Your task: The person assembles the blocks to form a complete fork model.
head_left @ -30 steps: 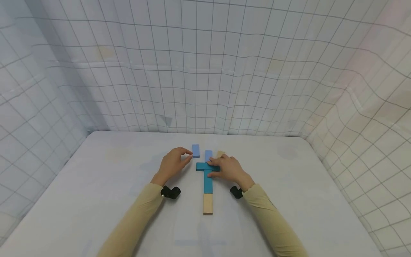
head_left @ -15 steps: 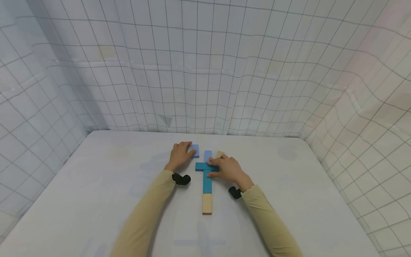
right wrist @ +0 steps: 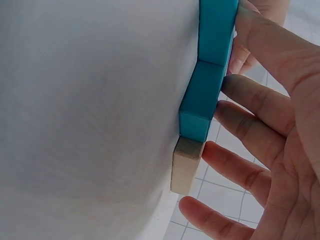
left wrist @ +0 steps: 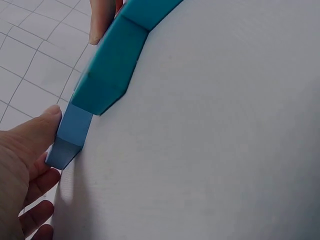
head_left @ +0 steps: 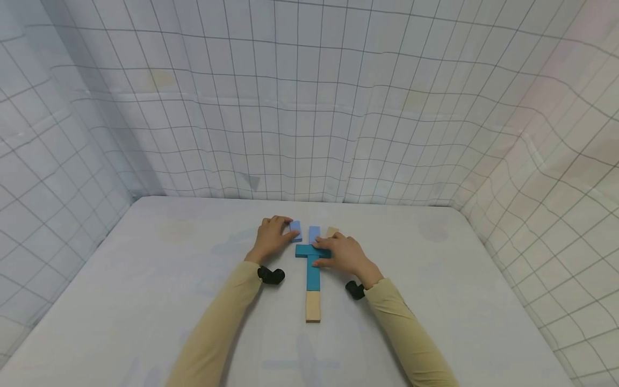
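Note:
In the head view my left hand [head_left: 272, 236] pinches a light-blue block [head_left: 296, 232] between thumb and fingers. The left wrist view shows the thumb on one side of that blue block [left wrist: 72, 132] and fingers on the other. My right hand [head_left: 345, 253] touches a teal crosswise block [head_left: 302, 251] and a teal lengthwise block [head_left: 313, 280] with loosely extended fingers. Together these two teal blocks form a T. A second light-blue block [head_left: 314, 233] lies behind the crosswise one, partly covered by right fingertips. A wooden block [head_left: 332, 231] is mostly hidden behind the right hand.
A plain wooden block [head_left: 312, 307] continues the T's stem toward the person. Everything lies on a white table [head_left: 435, 301]. Gridded white curtains [head_left: 309, 107] stand at its back and sides. Black wrist cameras [head_left: 272, 276] sit below both hands.
My left hand has moved right and forward, taken hold of the left light-blue block, and shifted it slightly toward the person with a small tilt. The right hand stays in place.

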The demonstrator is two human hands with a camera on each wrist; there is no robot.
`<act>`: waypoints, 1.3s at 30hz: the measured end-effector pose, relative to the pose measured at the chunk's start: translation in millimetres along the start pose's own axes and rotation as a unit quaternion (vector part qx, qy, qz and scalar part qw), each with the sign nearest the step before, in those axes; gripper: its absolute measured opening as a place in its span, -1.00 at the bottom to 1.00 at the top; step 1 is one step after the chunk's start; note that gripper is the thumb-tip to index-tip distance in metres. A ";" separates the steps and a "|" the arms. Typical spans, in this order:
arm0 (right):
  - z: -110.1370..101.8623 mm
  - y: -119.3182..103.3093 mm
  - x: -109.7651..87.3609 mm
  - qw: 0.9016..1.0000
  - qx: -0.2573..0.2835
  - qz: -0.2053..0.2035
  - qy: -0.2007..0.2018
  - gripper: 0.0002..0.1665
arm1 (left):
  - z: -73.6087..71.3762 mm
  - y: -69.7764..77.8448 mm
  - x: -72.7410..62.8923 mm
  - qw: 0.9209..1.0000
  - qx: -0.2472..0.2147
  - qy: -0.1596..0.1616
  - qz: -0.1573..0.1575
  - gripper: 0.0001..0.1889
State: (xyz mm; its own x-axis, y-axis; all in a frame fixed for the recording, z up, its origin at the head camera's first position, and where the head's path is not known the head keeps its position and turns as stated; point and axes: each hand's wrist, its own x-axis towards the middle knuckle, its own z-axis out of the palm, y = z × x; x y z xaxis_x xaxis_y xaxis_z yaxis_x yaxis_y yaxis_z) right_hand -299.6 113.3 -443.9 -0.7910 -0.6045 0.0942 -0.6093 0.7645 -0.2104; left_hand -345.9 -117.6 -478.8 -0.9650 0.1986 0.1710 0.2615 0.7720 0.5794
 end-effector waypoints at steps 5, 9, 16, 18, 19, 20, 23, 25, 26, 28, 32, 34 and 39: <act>-0.2 -0.1 -0.3 1.000 0.004 0.002 -0.004 -0.29 | -0.9 0.4 -2.9 1.000 -0.011 -0.006 -0.007 -0.47; -0.2 0.1 -0.1 1.000 0.007 0.003 -0.008 -0.28 | -1.9 -0.7 -3.7 0.999 -0.016 -0.020 -0.019 -0.46; -0.3 0.7 -0.4 1.000 0.012 0.003 -0.010 -0.28 | -2.5 -0.2 -5.5 0.999 -0.024 -0.021 -0.016 -0.46; 0.0 1.0 -0.6 1.000 0.011 0.004 -0.010 -0.28 | -2.5 0.4 -6.0 0.999 -0.027 -0.021 -0.018 -0.47; 0.2 1.1 -0.5 1.000 0.011 0.003 -0.009 -0.28 | -2.3 0.4 -6.2 0.999 -0.028 -0.022 -0.020 -0.47; 0.4 1.2 -0.5 1.000 0.011 0.003 -0.009 -0.28 | -2.2 0.4 -6.3 0.999 -0.028 -0.021 -0.021 -0.47; 1.0 1.3 -0.2 1.000 0.010 0.002 -0.009 -0.27 | -1.1 -0.2 -6.6 0.999 -0.030 -0.020 -0.021 -0.48; 1.1 1.2 -0.1 1.000 0.010 0.002 -0.009 -0.27 | -0.2 -0.5 -6.6 0.999 -0.032 -0.020 -0.020 -0.48; 1.1 1.3 -0.2 1.000 0.012 0.002 -0.008 -0.27 | 0.1 -0.6 -6.7 0.999 -0.032 -0.019 -0.019 -0.47; 1.0 1.2 -0.1 1.000 0.014 0.003 -0.010 -0.27 | 0.9 -1.5 -6.9 0.999 -0.032 -0.020 -0.018 -0.47; 1.0 1.1 -0.1 1.000 0.019 0.002 -0.011 -0.27 | 1.4 -3.0 -7.7 0.999 -0.032 -0.018 -0.017 -0.46; 0.7 1.0 -0.1 1.000 0.021 0.002 -0.011 -0.27 | 1.5 -3.3 -7.7 0.999 -0.033 -0.019 -0.019 -0.46; -0.5 0.5 -0.8 1.000 0.020 0.005 -0.011 -0.27 | 1.6 -2.9 -7.0 0.999 -0.036 -0.021 -0.023 -0.46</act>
State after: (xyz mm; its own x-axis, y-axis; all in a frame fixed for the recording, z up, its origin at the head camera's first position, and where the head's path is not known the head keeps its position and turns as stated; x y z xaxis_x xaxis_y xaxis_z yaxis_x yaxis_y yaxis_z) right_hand -299.3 114.4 -443.7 -0.7948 -0.6027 0.0709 -0.5991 0.7606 -0.2502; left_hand -339.9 -120.3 -482.9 -0.9756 0.1906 0.1093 0.2157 0.7359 0.6418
